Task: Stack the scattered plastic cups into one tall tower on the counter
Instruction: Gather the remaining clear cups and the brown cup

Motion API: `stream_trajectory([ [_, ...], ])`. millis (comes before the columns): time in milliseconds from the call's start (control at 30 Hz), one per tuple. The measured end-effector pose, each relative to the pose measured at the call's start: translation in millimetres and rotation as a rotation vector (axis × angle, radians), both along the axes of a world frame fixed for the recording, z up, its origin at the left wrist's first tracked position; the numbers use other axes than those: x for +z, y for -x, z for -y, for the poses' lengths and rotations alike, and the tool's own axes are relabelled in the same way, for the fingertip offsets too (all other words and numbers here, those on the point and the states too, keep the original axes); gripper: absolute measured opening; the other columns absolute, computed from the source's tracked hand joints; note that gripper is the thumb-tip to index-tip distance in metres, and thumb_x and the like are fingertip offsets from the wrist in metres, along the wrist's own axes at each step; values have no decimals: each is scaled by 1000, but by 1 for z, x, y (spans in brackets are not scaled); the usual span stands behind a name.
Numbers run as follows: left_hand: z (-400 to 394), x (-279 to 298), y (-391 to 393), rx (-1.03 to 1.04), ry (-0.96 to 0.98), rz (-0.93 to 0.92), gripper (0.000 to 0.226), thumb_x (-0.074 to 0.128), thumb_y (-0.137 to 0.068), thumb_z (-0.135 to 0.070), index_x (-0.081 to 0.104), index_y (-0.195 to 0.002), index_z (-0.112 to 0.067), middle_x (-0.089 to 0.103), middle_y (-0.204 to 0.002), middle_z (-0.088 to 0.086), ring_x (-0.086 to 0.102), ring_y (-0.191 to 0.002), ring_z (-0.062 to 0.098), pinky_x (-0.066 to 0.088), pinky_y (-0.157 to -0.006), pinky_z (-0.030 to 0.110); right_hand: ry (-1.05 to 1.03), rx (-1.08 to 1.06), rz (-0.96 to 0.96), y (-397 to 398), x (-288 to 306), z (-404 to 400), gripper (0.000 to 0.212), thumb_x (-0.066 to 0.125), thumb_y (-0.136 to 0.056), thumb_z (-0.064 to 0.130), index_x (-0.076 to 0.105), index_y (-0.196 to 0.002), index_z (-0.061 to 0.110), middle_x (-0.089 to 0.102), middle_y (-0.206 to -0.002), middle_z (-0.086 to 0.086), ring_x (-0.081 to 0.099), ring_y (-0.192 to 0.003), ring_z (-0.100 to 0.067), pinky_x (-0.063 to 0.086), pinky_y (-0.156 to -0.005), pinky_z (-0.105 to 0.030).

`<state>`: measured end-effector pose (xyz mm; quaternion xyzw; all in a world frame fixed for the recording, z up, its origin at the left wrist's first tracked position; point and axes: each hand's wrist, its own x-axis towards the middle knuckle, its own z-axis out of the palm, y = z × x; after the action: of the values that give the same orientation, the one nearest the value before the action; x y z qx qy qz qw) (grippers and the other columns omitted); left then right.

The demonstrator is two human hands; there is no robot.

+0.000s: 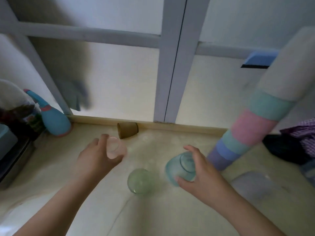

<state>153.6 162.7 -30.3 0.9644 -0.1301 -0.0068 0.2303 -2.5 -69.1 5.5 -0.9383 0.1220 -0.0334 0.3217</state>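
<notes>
The tall cup tower [252, 132] already rises at the right of the frame, standing on the counter [170, 210] and reaching nearly to the top edge, so most of the stacking looks done; four loose cups remain. Right of centre, the right hand [202, 174] curls thumb and fingers around a blue cup [177, 169], just left of the tower's base. Left of centre, the left hand [95, 155] grips a pink cup [114, 147] from its left side. A green cup [139, 181] stands untouched between both hands, lower centre. A brown cup [127, 130] lies on its side against the back ledge, beyond the left hand.
</notes>
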Motion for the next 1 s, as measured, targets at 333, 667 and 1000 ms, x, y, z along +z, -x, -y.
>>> stream_trajectory([
  [333,116,91,100,-311,160,114,73,78,-60,-43,37,-116,-23,62,-111,7,56,-86,25,38,-62,30,80,-195,246,105,84,72,65,75,-63,29,36,-114,38,51,-108,14,48,-97,-2,41,-82,-17],
  [667,159,98,142,-418,190,113,76,73,-60,-53,33,-124,-40,60,-112,-5,58,-90,18,50,-71,31,-52,-236,250,120,34,131,66,76,-65,21,42,-121,27,53,-120,4,51,-107,-8,39,-90,-20],
  [1000,161,105,161,-440,276,98,80,73,-61,-51,26,-125,-34,59,-118,-5,59,-99,19,50,-79,34,-123,-212,121,116,0,137,83,77,-66,32,30,-135,31,43,-127,14,45,-118,-7,37,-102,-25],
])
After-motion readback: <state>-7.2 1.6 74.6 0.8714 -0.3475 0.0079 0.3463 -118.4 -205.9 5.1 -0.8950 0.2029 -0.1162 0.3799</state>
